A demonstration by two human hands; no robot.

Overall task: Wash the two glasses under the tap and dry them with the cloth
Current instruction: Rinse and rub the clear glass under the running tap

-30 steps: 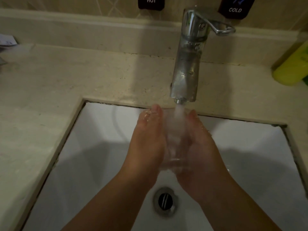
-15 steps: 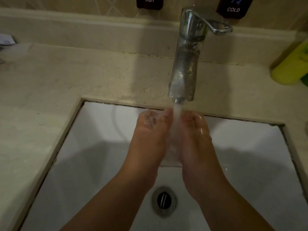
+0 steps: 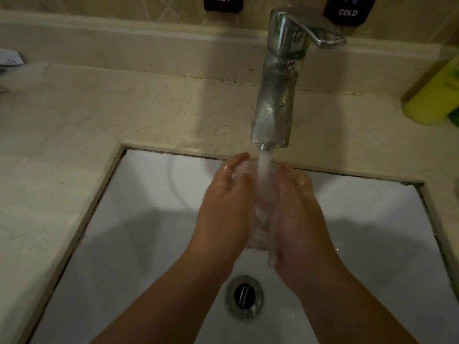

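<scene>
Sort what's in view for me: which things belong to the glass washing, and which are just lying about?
In the job:
glass, held between left hand and right hand
tap, running
water stream
sink

Lying about:
yellow-green bottle, right counter
paper, far left counter
HOT label and COLD label on the wall

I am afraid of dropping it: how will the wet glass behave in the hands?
Probably slippery: the glass sits under running water, pressed between the wet left hand and right hand. Likely fragile: a drop would meet the hard white sink.
</scene>
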